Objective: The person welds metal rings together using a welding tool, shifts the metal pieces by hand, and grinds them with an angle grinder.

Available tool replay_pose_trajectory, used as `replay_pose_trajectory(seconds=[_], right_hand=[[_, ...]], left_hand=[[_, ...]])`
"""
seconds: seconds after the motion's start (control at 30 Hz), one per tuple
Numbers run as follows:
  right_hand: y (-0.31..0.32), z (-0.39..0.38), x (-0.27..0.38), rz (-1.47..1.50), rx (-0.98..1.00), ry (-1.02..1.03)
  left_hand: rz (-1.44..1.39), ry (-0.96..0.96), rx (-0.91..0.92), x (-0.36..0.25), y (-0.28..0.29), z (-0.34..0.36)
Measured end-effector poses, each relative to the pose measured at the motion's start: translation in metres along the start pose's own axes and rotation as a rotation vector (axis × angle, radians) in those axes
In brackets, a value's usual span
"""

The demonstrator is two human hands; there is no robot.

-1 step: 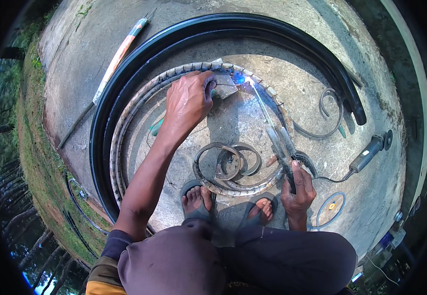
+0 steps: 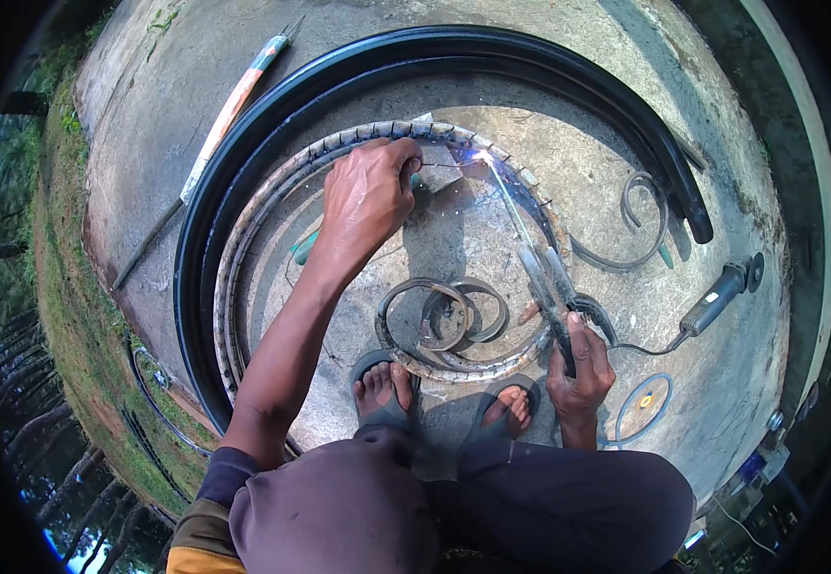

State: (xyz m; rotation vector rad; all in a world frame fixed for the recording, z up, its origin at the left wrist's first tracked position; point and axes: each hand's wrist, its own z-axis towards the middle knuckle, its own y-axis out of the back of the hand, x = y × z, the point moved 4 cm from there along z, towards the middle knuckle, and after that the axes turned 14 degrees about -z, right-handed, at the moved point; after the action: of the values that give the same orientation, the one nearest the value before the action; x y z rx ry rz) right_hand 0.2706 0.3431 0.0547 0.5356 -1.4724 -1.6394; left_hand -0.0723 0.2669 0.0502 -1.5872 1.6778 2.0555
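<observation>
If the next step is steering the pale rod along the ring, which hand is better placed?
Right, it seems: the right hand grips the dark holder, whose pale rod reaches the bright spot at the ring. The left hand pinches a thin dark wire pointing toward that spot, so looks occupied.

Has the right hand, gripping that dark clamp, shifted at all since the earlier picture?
No, not visibly: the right hand sits in the same place relative to the angle grinder lying on the ground.

Hoop [image 2: 349, 137] on flr [image 2: 568, 124] | tube [image 2: 473, 40] round its L & far side | coils [image 2: 491, 335] inside | grinder [image 2: 717, 301] to R
</observation>
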Motion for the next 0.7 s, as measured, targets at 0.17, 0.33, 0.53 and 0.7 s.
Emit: replay_pose_trajectory(seconds=[0.17,0.33,0.53,0.7], right_hand=[[0.0029,-0.0008,-0.0007,0.013,-0.039,0.024],[0.0016,-0.0031,-0.0021,0.013,-0.034,0.016],[0.0027,-0.0023,-0.0046,0.001,-0.009,-0.005],[-0.0010,0.0020,-0.0014,0.013,-0.059,-0.001]], left_hand=[[-0.035,-0.086,-0.071,0.0017,0.0041,-0.0017],[-0.021,-0.018,-0.003,-0.0005,0.0047,-0.0034],[-0.034,-0.009,-0.007,-0.0058,0.0014,0.0003],[-0.019,-0.016,-0.012,-0.0008,0.0009,-0.0005]])
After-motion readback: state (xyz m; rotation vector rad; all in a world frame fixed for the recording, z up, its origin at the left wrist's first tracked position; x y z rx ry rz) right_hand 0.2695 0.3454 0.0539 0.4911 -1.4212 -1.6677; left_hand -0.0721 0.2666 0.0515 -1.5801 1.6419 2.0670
